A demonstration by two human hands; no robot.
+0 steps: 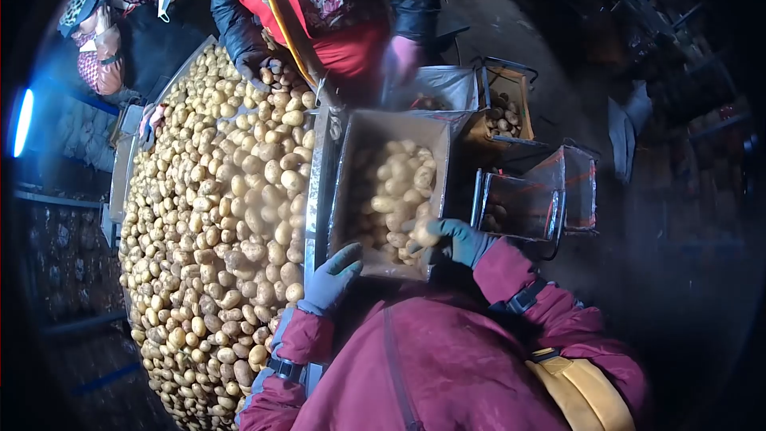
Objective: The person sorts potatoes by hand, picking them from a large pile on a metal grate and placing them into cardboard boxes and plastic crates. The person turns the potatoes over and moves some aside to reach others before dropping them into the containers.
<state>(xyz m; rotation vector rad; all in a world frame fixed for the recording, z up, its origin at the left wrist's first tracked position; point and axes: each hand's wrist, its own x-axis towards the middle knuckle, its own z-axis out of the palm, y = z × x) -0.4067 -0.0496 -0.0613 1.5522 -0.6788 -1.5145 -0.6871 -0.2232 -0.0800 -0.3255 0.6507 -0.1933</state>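
My right hand, in a grey-green glove, is closed round a potato over the near right corner of a box lined with brown material. Inside that box lies a heap of pale potatoes. My left hand, gloved in grey with green fingertips, is at the box's near left corner, beside the metal edge of the sorting table. Its fingers stretch out with no potato visible in them. To the left spreads a large mass of loose potatoes.
A metal rail divides table and box. Opposite, a person in a red apron has one gloved hand among the potatoes. Another person is at the far left. Framed bins and a potato crate stand right.
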